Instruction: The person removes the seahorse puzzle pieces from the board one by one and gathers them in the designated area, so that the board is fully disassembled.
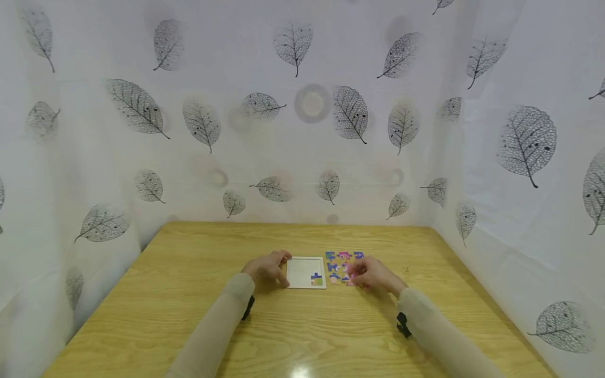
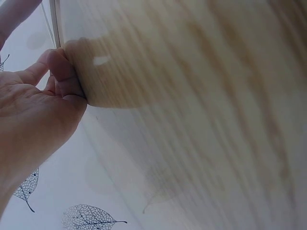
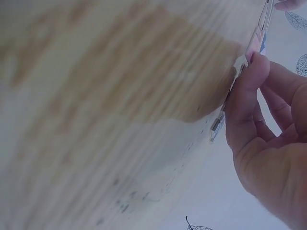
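Observation:
A white square puzzle tray [image 1: 302, 269] lies on the table with one puzzle piece [image 1: 316, 280] in its lower right corner. At the tray's left side, my left hand [image 1: 267, 266] holds it, with index finger and thumb near the two left corners. To the right lie several colourful puzzle pieces [image 1: 333, 267], loosely set in rows. Over the right end of these rows, my right hand [image 1: 375, 275] pinches a pink puzzle piece [image 3: 254, 45] between thumb and fingers. The hand hides part of the nearby pieces.
The wooden table [image 1: 198, 304] reaches back to a pale curtain [image 1: 227, 63] printed with dark leaves, which hangs on the left, back and right. Each wrist wears a dark band [image 1: 403, 325] below a light sleeve [image 1: 441, 328].

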`<state>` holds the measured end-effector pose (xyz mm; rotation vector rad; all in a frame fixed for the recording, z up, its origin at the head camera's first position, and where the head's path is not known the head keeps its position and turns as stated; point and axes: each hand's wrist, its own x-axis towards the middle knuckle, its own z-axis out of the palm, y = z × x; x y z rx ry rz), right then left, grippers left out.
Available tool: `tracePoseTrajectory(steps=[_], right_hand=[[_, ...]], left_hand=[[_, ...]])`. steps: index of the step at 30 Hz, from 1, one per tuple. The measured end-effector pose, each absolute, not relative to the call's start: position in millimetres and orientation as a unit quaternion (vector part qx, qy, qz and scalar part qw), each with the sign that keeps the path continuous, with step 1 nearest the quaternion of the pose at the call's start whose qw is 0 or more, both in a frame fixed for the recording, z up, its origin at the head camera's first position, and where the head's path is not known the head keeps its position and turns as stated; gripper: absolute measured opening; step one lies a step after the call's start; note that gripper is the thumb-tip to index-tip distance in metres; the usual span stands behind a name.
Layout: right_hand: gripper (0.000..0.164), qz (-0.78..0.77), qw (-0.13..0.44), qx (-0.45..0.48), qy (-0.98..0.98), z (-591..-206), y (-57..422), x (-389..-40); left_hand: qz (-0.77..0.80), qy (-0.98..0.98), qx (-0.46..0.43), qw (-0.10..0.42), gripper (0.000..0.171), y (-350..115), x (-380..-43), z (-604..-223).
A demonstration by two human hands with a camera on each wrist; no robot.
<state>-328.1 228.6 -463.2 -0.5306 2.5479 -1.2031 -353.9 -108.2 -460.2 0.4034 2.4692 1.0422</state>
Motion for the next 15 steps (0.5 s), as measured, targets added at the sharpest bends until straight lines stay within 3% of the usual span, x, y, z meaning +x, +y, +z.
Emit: tracePoseTrajectory(steps=[15], right_hand=[[0.018, -0.412, 0.146, -0.171, 0.883, -460.4, 228.7, -326.1]], left_hand=[[0.413, 0.874, 0.119, 0.226, 0.075, -108.1, -350.7, -459.7]])
